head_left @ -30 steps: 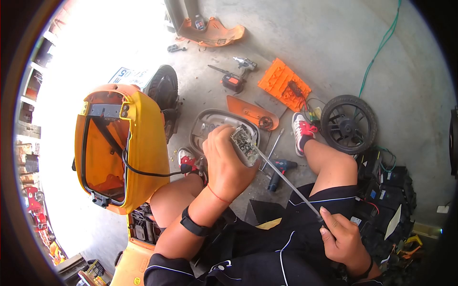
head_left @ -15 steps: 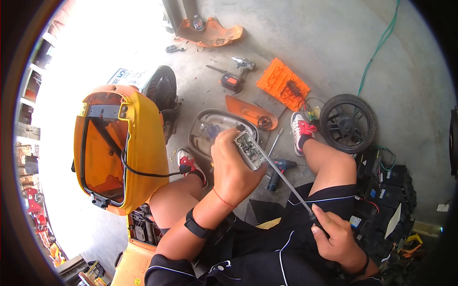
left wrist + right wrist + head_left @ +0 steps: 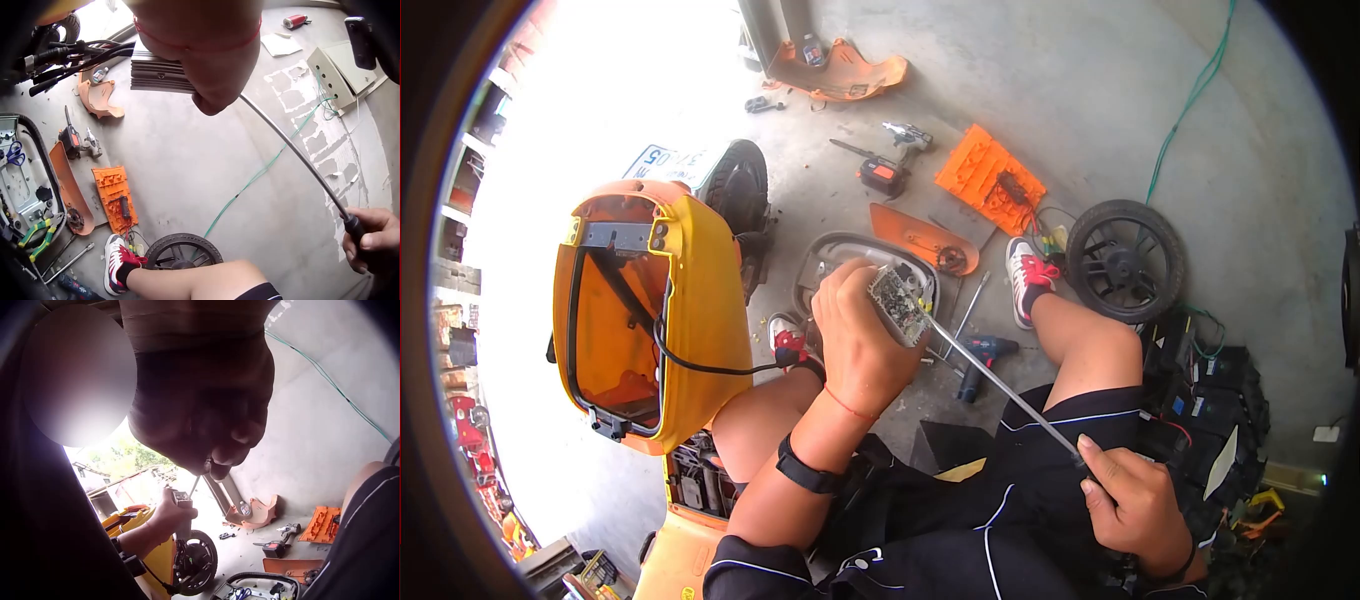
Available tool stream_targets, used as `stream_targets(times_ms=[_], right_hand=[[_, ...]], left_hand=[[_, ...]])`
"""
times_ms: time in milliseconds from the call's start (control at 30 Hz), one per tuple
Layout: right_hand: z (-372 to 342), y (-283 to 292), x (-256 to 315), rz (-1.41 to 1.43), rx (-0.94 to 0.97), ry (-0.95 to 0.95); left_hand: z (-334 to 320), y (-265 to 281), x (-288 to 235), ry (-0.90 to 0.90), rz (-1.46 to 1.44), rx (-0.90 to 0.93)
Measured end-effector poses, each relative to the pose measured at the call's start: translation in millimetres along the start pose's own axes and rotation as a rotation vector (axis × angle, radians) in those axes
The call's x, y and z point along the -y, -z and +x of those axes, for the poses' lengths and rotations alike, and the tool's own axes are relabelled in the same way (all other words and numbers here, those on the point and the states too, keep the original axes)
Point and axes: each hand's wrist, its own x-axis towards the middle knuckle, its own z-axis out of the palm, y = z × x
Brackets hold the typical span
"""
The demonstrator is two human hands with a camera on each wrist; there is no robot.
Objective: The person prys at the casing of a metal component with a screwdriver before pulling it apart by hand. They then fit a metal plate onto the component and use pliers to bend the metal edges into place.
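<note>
- While I watch from the remote station, the left hand [image 3: 865,335] has its fingers wrapped round a finned metal block [image 3: 161,74], rough grey face exposed.
- I see the block held up above the floor [image 3: 1040,90]; in the head view it covers part of the near right corner of a grey tray [image 3: 797,280].
- Right hand [image 3: 1138,500] grips the handle of a long screwdriver [image 3: 1010,392], thumb along it.
- Shaft slants up to the block's rough face; I can't tell whether the tip touches.
- Left wrist view: scissors [image 3: 15,154] in the tray, green-handled pliers [image 3: 40,236] at its corner.
- Long orange panel [image 3: 922,238] just beside the tray's far right edge; ribbed orange plate [image 3: 988,178] farther right on the floor.
- Cordless drill [image 3: 990,348] on the floor near the tray's near right corner.
- Black wheel [image 3: 1129,264] well right of the tray, yellow shell [image 3: 712,320] left of it.
</note>
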Motion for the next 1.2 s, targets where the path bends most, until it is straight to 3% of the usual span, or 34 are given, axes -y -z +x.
stream_targets(times_ms=[400,500,533,767,900,967,1000,1200], right_hand=[[1,-6,-14,0.2,0.047,0.004],[0,-31,-11,0.086,-0.064,0.048],[1,-34,-6,0.038,-0.082,0.044],[5,-24,-3,0.036,-0.086,0.071],[4,-19,-1,0.008,-0.043,0.038],[9,-24,0,0.011,-0.054,0.041],[12,-29,0,0.007,-0.081,0.046],[9,-15,3,-0.018,-0.036,0.039]], left_hand=[[-4,2,-8,0.056,-0.102,0.052],[-11,-7,-17,0.12,-0.233,0.037],[-11,-7,-23,0.222,-0.251,0.06],[-3,-2,-9,0.216,-0.157,0.048],[0,-2,-4,0.077,-0.115,0.047],[-5,-6,-6,0.08,-0.183,0.078],[-7,-8,-14,0.201,-0.217,0.091],[-5,-7,-2,0.243,-0.199,0.127]])
